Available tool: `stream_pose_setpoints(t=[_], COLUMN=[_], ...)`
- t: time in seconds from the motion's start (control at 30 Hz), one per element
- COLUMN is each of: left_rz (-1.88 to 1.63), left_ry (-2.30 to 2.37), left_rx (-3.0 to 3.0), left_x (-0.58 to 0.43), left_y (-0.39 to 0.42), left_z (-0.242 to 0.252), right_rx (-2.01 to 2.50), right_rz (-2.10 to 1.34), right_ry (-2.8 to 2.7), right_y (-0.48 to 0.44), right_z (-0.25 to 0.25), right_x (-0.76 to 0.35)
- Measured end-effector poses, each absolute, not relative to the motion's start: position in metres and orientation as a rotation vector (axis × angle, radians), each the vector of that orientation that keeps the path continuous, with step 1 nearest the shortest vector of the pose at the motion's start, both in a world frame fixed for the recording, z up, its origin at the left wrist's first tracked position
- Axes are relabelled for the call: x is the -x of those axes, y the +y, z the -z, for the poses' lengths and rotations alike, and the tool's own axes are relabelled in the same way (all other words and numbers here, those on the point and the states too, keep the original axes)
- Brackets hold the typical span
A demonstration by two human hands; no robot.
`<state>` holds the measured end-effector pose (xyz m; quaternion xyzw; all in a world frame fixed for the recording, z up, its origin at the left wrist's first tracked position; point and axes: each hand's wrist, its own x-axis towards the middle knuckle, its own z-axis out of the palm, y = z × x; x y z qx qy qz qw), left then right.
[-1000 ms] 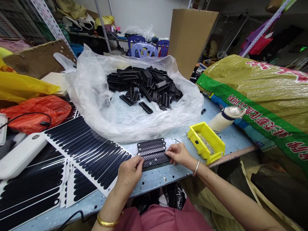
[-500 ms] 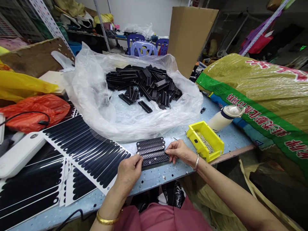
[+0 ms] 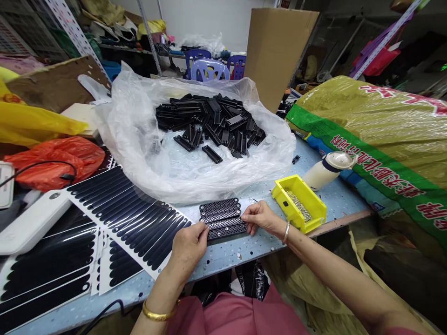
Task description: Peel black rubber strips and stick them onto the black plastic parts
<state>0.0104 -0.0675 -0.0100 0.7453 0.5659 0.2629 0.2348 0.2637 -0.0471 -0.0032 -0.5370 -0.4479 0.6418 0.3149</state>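
Lot: four black perforated plastic strips (image 3: 221,218), laid side by side on the blue table (image 3: 230,256), near edge, between both hands. Left hand (image 3: 186,253): grip closed on the strips' left end. Right hand (image 3: 263,219): fingertips against the right end; whether that grip holds cannot be told. Remaining: large heap of loose black strips (image 3: 209,122) in a clear plastic bag (image 3: 223,179), far side. To left: sheets of black oblong pads (image 3: 132,214), rows apparently full. To right: yellow bin (image 3: 281,195) of small metal parts (image 3: 298,205).
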Motion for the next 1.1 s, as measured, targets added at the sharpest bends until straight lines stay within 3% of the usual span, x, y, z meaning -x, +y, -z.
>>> stream_pose_setpoints(t=[1.1], left_rz=[-1.098], left_ry=[1.532], left_rx=[-1.423], left_x=[-0.0086], left_y=[-0.0764], left_z=[0.0121], right_rx=[1.524], right_rz=[-1.569], right_ry=[-1.237], right_y=[-0.0553], right_z=[0.0033], right_x=[-0.2586])
